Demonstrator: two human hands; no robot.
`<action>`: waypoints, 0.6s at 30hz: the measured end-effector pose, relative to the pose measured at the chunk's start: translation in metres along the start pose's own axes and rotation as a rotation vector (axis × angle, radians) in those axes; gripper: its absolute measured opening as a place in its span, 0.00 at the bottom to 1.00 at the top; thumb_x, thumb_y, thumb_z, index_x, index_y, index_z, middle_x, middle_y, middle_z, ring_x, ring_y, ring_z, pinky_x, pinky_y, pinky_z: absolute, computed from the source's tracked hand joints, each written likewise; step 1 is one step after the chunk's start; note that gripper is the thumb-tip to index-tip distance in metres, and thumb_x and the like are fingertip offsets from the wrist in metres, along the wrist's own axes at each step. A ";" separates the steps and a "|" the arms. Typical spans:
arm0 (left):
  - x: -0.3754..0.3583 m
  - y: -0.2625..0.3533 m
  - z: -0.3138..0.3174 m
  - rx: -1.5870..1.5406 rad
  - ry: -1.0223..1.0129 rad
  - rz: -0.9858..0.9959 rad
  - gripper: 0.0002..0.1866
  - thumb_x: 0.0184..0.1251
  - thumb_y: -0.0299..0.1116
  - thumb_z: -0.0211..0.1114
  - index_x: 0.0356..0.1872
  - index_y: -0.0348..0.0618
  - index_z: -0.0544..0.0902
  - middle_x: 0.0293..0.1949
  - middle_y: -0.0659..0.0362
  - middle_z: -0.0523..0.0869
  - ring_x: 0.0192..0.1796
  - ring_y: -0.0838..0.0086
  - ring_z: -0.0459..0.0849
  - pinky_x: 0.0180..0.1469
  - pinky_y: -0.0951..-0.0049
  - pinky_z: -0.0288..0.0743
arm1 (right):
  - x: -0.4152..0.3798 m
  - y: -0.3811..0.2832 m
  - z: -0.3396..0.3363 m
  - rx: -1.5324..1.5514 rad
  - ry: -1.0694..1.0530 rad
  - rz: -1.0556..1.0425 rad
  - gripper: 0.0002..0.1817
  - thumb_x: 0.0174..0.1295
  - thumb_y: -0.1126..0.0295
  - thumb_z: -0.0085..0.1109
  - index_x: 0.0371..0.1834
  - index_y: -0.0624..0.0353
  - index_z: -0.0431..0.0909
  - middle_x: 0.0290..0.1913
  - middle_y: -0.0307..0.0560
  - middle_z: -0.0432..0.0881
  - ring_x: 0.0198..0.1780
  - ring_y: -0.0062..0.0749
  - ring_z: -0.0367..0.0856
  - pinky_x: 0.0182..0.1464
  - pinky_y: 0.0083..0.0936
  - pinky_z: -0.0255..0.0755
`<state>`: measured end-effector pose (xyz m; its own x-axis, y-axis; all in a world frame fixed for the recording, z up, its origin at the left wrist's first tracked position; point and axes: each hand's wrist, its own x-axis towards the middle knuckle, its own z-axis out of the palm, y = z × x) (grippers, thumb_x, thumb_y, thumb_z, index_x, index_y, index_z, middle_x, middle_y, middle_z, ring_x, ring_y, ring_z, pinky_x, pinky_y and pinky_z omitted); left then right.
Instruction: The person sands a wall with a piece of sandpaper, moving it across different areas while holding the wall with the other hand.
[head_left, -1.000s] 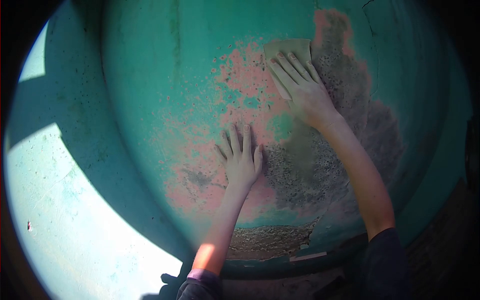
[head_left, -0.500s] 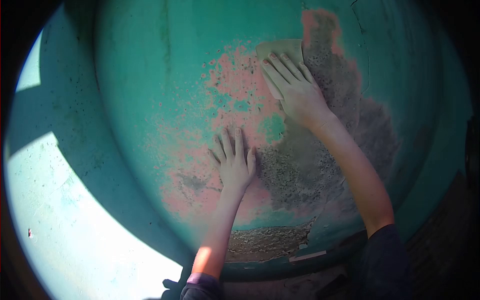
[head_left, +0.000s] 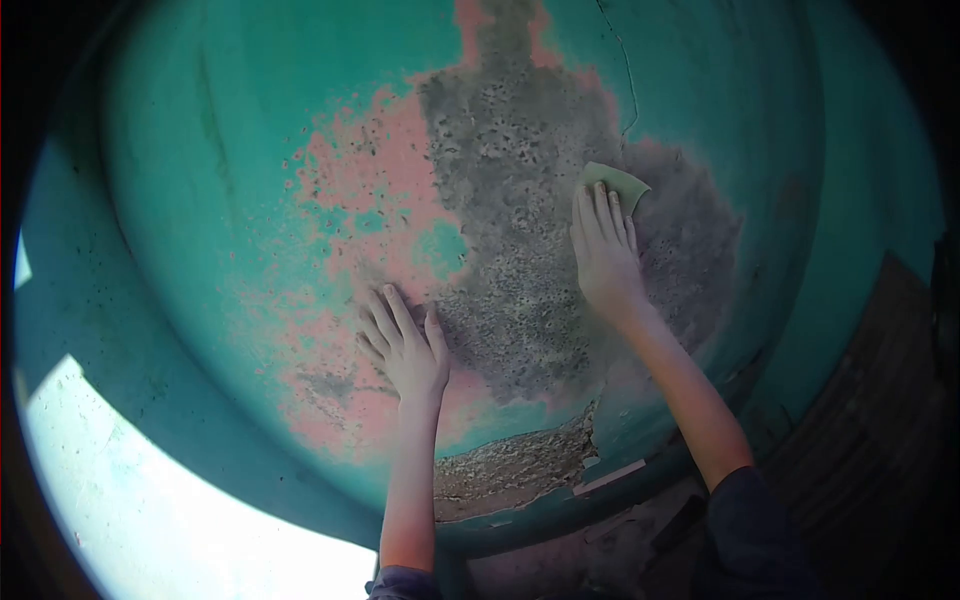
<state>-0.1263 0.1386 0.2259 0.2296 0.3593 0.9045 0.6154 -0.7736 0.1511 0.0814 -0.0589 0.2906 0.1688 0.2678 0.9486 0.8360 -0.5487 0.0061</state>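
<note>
A green wall (head_left: 270, 110) fills the view, its paint worn to a pink layer (head_left: 370, 160) and rough grey patches (head_left: 500, 220). My right hand (head_left: 608, 250), dusty, lies over a pale green sheet (head_left: 625, 185) and presses it to the grey area right of centre; the sheet's top sticks out beyond the fingertips. Lower left, my left hand (head_left: 408, 350) rests on the pink and grey surface with its fingers spread and nothing in it.
Broken, crumbly material (head_left: 515, 470) shows along the wall's lower edge, beside a thin pale strip (head_left: 610, 478). A crack (head_left: 628, 75) runs down the upper right. Bright sunlit surface (head_left: 150, 500) lies at lower left.
My right hand and the sheet have moved down the wall and to the right across the grey area. My left hand stays on the wall. The view has shifted to the right.
</note>
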 end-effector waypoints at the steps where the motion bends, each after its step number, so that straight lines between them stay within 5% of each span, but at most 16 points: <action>1: -0.009 0.006 0.004 0.002 -0.004 -0.037 0.39 0.83 0.54 0.46 0.84 0.43 0.49 0.85 0.44 0.43 0.85 0.41 0.38 0.80 0.35 0.31 | -0.010 -0.002 0.000 0.042 -0.105 -0.129 0.37 0.67 0.72 0.52 0.82 0.50 0.60 0.82 0.49 0.61 0.82 0.48 0.58 0.79 0.53 0.55; 6: -0.047 0.044 0.022 -0.091 -0.113 -0.175 0.41 0.83 0.53 0.46 0.84 0.42 0.42 0.84 0.39 0.35 0.84 0.37 0.32 0.79 0.35 0.27 | -0.063 0.031 0.017 0.197 -0.306 -0.387 0.38 0.67 0.73 0.50 0.84 0.52 0.57 0.82 0.54 0.59 0.82 0.53 0.55 0.79 0.55 0.53; 8: -0.059 0.065 0.030 -0.097 -0.182 -0.187 0.42 0.83 0.53 0.46 0.84 0.41 0.40 0.83 0.36 0.30 0.83 0.34 0.28 0.79 0.35 0.25 | -0.067 0.040 0.028 0.225 -0.009 0.160 0.36 0.67 0.71 0.51 0.81 0.51 0.62 0.80 0.51 0.63 0.81 0.49 0.59 0.79 0.53 0.54; 10: -0.071 0.092 0.035 -0.193 -0.237 -0.211 0.42 0.82 0.54 0.45 0.84 0.42 0.40 0.82 0.33 0.27 0.82 0.32 0.26 0.79 0.33 0.24 | -0.088 0.041 0.016 0.150 -0.109 0.100 0.34 0.67 0.70 0.52 0.80 0.53 0.64 0.79 0.51 0.65 0.80 0.48 0.61 0.78 0.51 0.55; 12: -0.078 0.113 0.035 -0.209 -0.316 -0.179 0.43 0.82 0.55 0.46 0.84 0.42 0.40 0.81 0.31 0.25 0.82 0.30 0.24 0.77 0.30 0.23 | -0.109 0.051 0.022 0.233 -0.320 -0.371 0.38 0.66 0.72 0.54 0.82 0.59 0.58 0.80 0.58 0.62 0.81 0.56 0.58 0.78 0.53 0.53; 14: -0.082 0.131 0.037 -0.257 -0.352 -0.067 0.41 0.82 0.55 0.46 0.85 0.45 0.42 0.81 0.31 0.26 0.81 0.28 0.24 0.76 0.28 0.23 | -0.107 0.066 0.024 0.234 -0.311 -0.246 0.39 0.65 0.72 0.55 0.82 0.59 0.58 0.80 0.59 0.62 0.81 0.56 0.57 0.79 0.54 0.53; 16: -0.083 0.149 0.037 -0.260 -0.374 -0.028 0.40 0.82 0.55 0.46 0.85 0.47 0.45 0.81 0.30 0.27 0.81 0.28 0.23 0.76 0.28 0.24 | -0.104 0.070 0.031 0.259 0.068 0.303 0.34 0.65 0.70 0.55 0.78 0.52 0.67 0.78 0.50 0.68 0.80 0.47 0.62 0.78 0.51 0.56; 18: -0.083 0.159 0.041 -0.244 -0.418 0.026 0.39 0.82 0.55 0.46 0.85 0.48 0.48 0.81 0.31 0.28 0.81 0.28 0.23 0.76 0.28 0.23 | -0.129 0.068 0.033 0.214 -0.064 0.273 0.33 0.67 0.68 0.54 0.78 0.54 0.67 0.77 0.52 0.68 0.79 0.49 0.63 0.78 0.51 0.56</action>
<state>-0.0167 0.0074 0.1589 0.5570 0.4782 0.6790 0.4223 -0.8671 0.2643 0.1338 -0.1049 0.1587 0.4280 0.1873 0.8842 0.8449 -0.4302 -0.3179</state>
